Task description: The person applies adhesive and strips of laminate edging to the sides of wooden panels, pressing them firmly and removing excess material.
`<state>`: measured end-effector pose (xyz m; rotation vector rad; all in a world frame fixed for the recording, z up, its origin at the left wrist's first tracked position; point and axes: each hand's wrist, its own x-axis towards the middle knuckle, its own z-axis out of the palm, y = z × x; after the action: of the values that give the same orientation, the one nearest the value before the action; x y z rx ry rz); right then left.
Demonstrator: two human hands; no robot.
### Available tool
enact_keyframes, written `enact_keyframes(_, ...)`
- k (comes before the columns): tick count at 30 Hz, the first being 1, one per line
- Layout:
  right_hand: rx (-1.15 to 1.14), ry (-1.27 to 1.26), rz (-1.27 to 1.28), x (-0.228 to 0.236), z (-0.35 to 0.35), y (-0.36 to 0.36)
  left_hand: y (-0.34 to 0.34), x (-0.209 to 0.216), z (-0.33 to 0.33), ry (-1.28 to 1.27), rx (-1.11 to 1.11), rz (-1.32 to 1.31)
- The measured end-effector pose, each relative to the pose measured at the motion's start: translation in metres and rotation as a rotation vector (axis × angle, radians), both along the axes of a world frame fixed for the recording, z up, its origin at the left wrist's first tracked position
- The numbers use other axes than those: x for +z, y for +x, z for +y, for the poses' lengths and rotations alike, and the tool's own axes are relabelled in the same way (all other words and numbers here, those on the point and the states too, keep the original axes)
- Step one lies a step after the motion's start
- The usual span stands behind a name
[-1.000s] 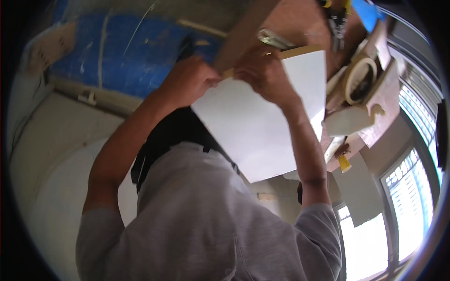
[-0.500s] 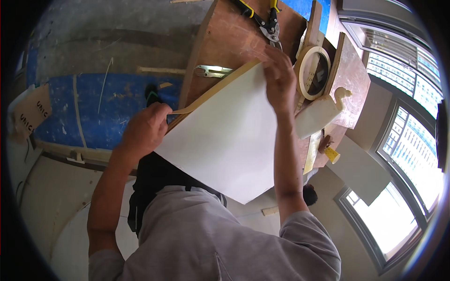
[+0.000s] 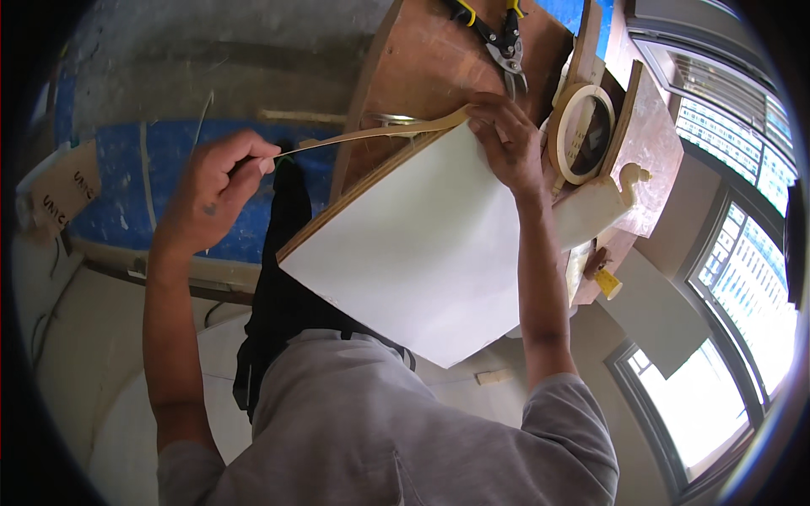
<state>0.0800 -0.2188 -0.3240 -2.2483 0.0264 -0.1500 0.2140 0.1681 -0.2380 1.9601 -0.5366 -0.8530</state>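
Above the white board's [image 3: 405, 244] brown edge, we hold one pale strip [image 3: 371, 133] at a slant, apart from that edge over most of its length and meeting the board at its far corner. Our left fingers [image 3: 256, 150] pinch the strip's end, left of the board; our right fingers [image 3: 498, 121] touch that corner, though whether they grip or only press we cannot tell. We judge that light, even tension, no twist and a steady corner matter most, since so thin a strip could kink. Beyond the one board, on the worktop [image 3: 422, 59], we count one pair of snips [image 3: 508, 59]; to its right, one roll [image 3: 558, 139], one bottle [image 3: 591, 209] and one yellow cup [image 3: 607, 284].
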Motion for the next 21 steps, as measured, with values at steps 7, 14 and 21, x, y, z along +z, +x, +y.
enact_keyframes(7,0.000,0.197,0.173,0.026,-0.002,0.010,0.026,0.011,-0.011,0.079,0.079,0.101)
enact_keyframes(14,0.033,0.189,0.492,0.032,-0.025,0.028,0.076,0.006,-0.024,0.078,-0.001,0.043)
enact_keyframes(21,0.110,0.299,0.430,0.023,-0.034,0.030,0.129,0.011,-0.039,0.096,-0.162,0.036)
